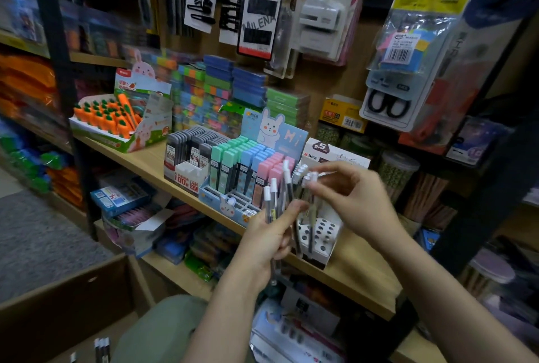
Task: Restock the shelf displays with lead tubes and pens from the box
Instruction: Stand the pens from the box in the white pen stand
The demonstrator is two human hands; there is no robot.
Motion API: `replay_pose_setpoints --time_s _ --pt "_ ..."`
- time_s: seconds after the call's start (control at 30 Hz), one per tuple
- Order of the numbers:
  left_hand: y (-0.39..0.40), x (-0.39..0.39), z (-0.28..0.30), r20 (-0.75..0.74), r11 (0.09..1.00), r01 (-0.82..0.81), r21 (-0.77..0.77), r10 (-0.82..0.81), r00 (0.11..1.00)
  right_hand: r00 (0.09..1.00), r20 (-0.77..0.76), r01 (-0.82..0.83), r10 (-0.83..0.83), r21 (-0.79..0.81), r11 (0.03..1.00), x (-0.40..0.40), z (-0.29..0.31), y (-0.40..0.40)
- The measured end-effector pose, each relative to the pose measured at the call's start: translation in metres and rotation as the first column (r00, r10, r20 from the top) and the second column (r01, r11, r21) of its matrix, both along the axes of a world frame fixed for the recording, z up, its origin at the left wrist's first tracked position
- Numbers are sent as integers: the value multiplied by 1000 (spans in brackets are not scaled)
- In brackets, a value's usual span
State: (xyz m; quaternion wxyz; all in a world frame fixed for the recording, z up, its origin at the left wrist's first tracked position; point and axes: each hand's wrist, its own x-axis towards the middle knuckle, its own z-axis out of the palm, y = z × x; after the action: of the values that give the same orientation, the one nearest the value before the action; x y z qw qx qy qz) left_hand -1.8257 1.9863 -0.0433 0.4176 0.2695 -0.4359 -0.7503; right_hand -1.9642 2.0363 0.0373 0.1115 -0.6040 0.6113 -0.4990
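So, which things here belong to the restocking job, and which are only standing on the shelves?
For the job:
- pens held in the left hand
- right hand pinching a pen
- white pen display stand
- pastel lead tube display
- cardboard box

Just there:
- carrot-shaped pens
- packaged scissors
- hair clip cards

Pens [274, 202]: clear glossy plastic, white caps. Shelf [151, 164]: pale smooth wood. Box [58, 304]: matt brown cardboard.

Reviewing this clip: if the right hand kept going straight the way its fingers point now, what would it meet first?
Probably the white-capped pens fanned in the left hand: the right hand points left, fingertips nearly at their caps. Depth is unclear; it may already pinch one.
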Motion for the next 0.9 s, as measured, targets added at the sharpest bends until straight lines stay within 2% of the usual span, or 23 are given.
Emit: replay_pose_setpoints --time_s 0.07,0.13,0.27,0.47,0.63,0.73,0.9 --pt "-2 0 -4 63 993 -116 25 114 991 992 -43 114 -121 -142 983 -14 8 2" --pt "-4 1 -7 110 981 -191 29 187 976 979 -89 164 -186 -212 964 -26 10 2" --pt "-2 0 -9 227 977 -204 -56 212 951 972 -130 169 -197 -201 965 -33 -6 -3" --pt "-1 -4 -9 242 974 -227 23 215 946 969 -95 198 -226 -238 951 -34 -28 -12" --pt "-2 -6 -14 338 974 -223 -29 219 915 969 -96 205 -226 -187 961 -40 -25 -11" --pt "-1 -8 -16 314 970 -239 -35 238 919 956 -79 266 -281 -161 950 -42 -23 -13" --pt "5 -6 -9 201 981 -190 -48 196 960 905 -221 354 -362 -79 932 -45 -19 -25"
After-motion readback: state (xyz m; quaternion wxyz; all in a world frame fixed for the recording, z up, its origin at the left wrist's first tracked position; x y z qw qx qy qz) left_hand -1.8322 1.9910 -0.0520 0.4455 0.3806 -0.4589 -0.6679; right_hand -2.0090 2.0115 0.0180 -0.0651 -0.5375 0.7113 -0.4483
